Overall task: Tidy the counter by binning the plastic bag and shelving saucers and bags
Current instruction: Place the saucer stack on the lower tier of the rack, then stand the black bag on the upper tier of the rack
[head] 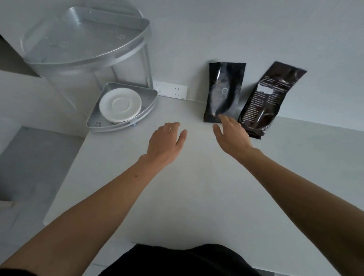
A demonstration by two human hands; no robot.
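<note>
Two dark foil bags lean on the wall at the back of the white counter (195, 190): a black bag (225, 89) and, to its right, a brown bag (267, 99) with printed text. My right hand (231, 135) is open, its fingertips at the black bag's bottom edge. My left hand (166, 143) hovers open over the counter, holding nothing. White saucers (120, 104) lie stacked on the lower tier of a silver corner shelf (95, 125) at the back left. Its upper tier (83, 41) holds nothing.
A white double socket (170, 91) is on the wall between the shelf and the bags. The counter's left edge drops to a grey floor (31, 163). My dark clothing (193, 264) touches the counter's front edge.
</note>
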